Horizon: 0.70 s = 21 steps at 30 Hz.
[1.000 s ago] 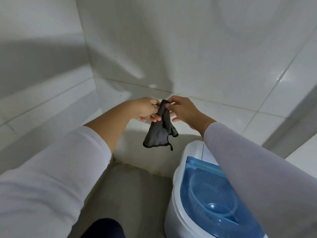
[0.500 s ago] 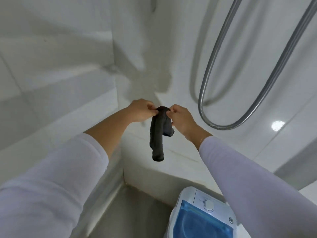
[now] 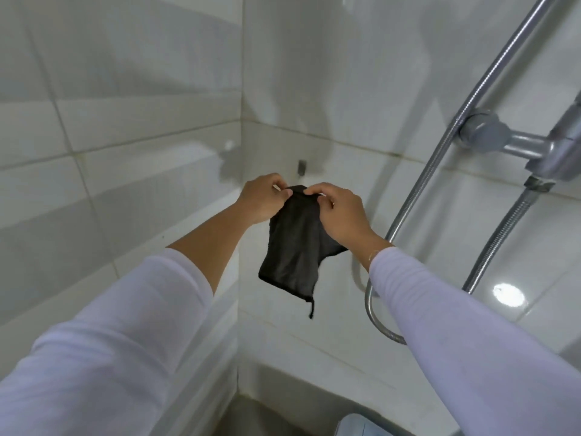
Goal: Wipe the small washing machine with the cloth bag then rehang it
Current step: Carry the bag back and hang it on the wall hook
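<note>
White wall tiles [image 3: 132,127] fill the scene, with a metal shower hose [image 3: 418,196] looped at the right. Only a pale edge of the washing machine [image 3: 361,426] is seen at the near bottom. The black cloth bag [image 3: 292,247] is held up, its top edge pinched by the left hand [image 3: 262,199] and right hand [image 3: 341,215], just below a small dark hook [image 3: 301,167].

the cloth bag [image 3: 295,243] hangs between the left hand [image 3: 262,199] and right hand [image 3: 341,215], each pinching its top edge. a small hook [image 3: 301,166] sits on the far wall just above the hands. the shower hose [image 3: 440,152] loops at right. the washing machine [image 3: 361,426] shows at the near bottom edge.
</note>
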Available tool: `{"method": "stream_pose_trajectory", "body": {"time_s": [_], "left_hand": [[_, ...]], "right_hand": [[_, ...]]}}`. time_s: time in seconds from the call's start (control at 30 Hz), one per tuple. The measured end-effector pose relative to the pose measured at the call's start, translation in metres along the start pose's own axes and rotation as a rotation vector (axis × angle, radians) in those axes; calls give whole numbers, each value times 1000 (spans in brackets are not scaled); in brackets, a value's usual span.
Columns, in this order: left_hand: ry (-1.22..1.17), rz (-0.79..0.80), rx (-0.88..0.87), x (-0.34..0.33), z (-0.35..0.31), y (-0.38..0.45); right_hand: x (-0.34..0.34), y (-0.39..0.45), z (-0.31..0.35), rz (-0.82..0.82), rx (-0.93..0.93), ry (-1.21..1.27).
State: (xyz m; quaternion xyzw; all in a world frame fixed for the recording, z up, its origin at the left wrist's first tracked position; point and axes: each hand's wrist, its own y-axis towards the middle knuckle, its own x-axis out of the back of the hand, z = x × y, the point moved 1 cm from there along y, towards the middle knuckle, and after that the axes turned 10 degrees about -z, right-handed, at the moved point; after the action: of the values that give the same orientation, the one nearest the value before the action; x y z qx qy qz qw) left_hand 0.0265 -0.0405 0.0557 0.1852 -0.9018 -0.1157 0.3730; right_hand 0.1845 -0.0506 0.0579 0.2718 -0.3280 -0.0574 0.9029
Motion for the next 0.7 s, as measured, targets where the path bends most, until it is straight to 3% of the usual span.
{"method": "stream_pose_trajectory", "body": {"time_s": [0.43,0.7], "left_hand": [[-10,-175,70,-28,12,61],[-165,-115,150,-51,22,53]], "right_hand": [[-39,41,-11,-28,81,-417],[-57,38,-22,-81,22,-353]]}}
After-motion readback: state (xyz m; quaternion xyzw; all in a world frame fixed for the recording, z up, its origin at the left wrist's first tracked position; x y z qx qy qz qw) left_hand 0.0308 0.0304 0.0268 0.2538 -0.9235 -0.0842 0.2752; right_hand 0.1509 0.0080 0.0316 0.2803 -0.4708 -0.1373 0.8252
